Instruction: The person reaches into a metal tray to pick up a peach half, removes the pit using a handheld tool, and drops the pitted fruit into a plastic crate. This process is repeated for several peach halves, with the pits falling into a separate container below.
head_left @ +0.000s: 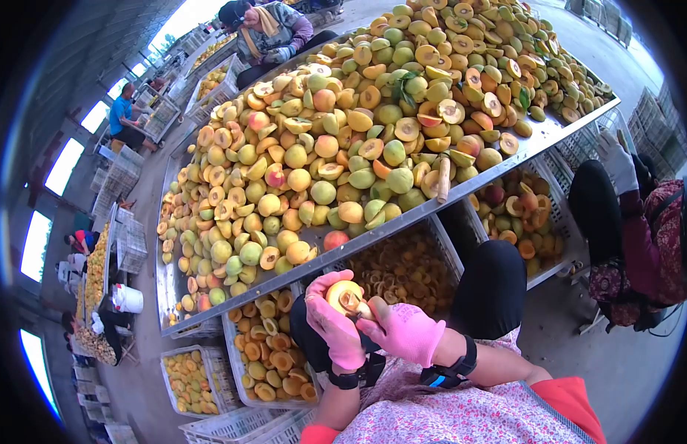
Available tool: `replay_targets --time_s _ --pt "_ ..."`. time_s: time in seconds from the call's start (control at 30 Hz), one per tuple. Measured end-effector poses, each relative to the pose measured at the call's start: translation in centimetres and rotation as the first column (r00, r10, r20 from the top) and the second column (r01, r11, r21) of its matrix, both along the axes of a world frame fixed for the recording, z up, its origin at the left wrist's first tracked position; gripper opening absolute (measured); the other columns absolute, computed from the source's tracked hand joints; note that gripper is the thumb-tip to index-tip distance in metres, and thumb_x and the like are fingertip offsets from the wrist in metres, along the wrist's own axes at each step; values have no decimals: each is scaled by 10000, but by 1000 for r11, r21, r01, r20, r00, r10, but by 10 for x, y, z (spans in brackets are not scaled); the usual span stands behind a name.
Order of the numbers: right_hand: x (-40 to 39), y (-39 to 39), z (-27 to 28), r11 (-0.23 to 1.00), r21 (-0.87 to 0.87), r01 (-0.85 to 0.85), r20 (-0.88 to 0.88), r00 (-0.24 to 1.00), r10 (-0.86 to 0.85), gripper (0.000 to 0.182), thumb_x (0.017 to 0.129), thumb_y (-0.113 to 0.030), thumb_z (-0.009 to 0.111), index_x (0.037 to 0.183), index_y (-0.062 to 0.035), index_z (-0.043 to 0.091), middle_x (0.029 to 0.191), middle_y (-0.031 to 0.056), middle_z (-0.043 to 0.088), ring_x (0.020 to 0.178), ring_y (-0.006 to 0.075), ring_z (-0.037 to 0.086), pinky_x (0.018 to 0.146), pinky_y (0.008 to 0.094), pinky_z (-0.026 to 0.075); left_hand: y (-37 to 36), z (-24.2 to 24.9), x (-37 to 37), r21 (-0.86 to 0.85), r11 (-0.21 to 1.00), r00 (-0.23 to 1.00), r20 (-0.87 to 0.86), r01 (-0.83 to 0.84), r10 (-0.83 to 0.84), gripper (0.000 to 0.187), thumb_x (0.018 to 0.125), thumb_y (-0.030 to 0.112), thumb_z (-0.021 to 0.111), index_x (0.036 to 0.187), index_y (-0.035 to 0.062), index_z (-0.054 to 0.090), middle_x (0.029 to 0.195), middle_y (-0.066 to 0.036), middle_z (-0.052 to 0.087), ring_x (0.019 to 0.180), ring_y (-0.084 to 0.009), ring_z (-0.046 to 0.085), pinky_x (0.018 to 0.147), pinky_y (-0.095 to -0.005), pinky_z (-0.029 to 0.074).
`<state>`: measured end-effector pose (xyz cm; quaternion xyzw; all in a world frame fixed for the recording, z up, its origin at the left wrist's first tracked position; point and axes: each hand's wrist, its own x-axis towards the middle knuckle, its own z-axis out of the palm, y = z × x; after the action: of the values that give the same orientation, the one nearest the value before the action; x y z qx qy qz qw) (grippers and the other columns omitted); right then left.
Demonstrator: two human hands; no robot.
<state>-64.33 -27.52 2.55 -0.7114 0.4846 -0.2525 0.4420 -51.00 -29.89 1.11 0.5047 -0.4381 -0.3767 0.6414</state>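
Both my hands wear pink gloves and meet above my lap. My left hand (333,329) is closed around a yellow peach half (346,296), its cut face turned up towards me. My right hand (406,331) grips a small pitting tool (364,311), whose working end is at the middle of the cut face. Fingers hide most of the tool. Just beyond my hands, a metal-edged table (314,268) bears a big heap of whole and halved peaches (299,163). A wooden handle (443,180) lies at the table's near edge.
Below the table stand a crate of pitted halves (314,391), a crate of small pieces (456,259) and a crate of mixed fruit (562,260). One person (269,33) works across the table; another person (654,237) sits at the right. A white bucket (127,298) stands left.
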Motion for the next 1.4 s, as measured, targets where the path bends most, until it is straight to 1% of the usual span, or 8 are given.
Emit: replay_targets --time_s 0.4,0.6,0.7,0.9,1.03,1.1,1.27,1.4 --pt "1 6 -10 923 302 -241 295 944 150 463 1046 -413 475 1196 23 518 930 283 689 922 457 670 779 485 522 13 2 3 141 984 993 65 -105 97 776 1048 663 225 846 13 597 794 -126 685 585 -184 634 553 -285 522" --pt "-1 10 -30 893 308 -328 475 867 154 382 1062 -386 501 1139 -19 573 772 57 628 665 193 607 631 345 500 17 8 6 140 986 996 6 89 -91 743 1055 646 232 838 31 588 744 -142 668 552 -206 613 544 -299 507" --pt "-21 7 -29 406 604 -686 748 664 9 345 1073 -395 498 1100 -61 578 686 -37 463 540 69 422 475 240 350 13 11 19 54 921 921 -76 386 -382 815 1025 694 264 773 7 624 755 -152 683 618 -208 644 611 -328 532" --pt "-38 25 -37 515 525 -678 850 446 -280 367 1040 -429 563 1110 -68 576 659 -51 419 458 41 313 404 221 222 7 3 13 234 874 829 -487 425 -273 781 969 771 320 1128 49 572 1037 -134 674 837 -227 682 694 -335 545" --pt "-51 19 -70 578 744 -335 640 606 -472 320 1017 -354 613 1154 -67 579 686 -33 480 452 52 379 387 232 268 18 -14 52 126 861 645 -717 492 -264 587 1041 587 428 1269 56 531 1170 -121 642 968 -261 682 801 -362 560" --pt "-43 19 -100 673 714 194 113 917 -384 260 993 -282 636 1120 -68 560 660 -37 484 455 59 417 379 243 293 48 -11 86 149 939 774 -613 309 -158 397 1007 257 624 1335 59 520 1225 -116 627 999 -280 695 823 -397 591" --pt "-39 18 -91 603 795 63 204 909 -364 213 992 -261 635 1039 -84 527 635 -35 476 410 87 413 358 256 310 100 -43 199 177 829 847 55 -530 529 349 981 178 620 1296 48 545 1116 -92 614 895 -225 668 740 -321 593" --pt "-31 22 -95 606 788 105 60 968 -246 211 1000 -267 627 1035 -78 540 653 -32 490 428 83 427 369 254 323 129 -91 259 281 682 623 712 -675 324 329 952 110 628 1277 69 590 1145 -71 607 888 -185 632 661 -278 555"
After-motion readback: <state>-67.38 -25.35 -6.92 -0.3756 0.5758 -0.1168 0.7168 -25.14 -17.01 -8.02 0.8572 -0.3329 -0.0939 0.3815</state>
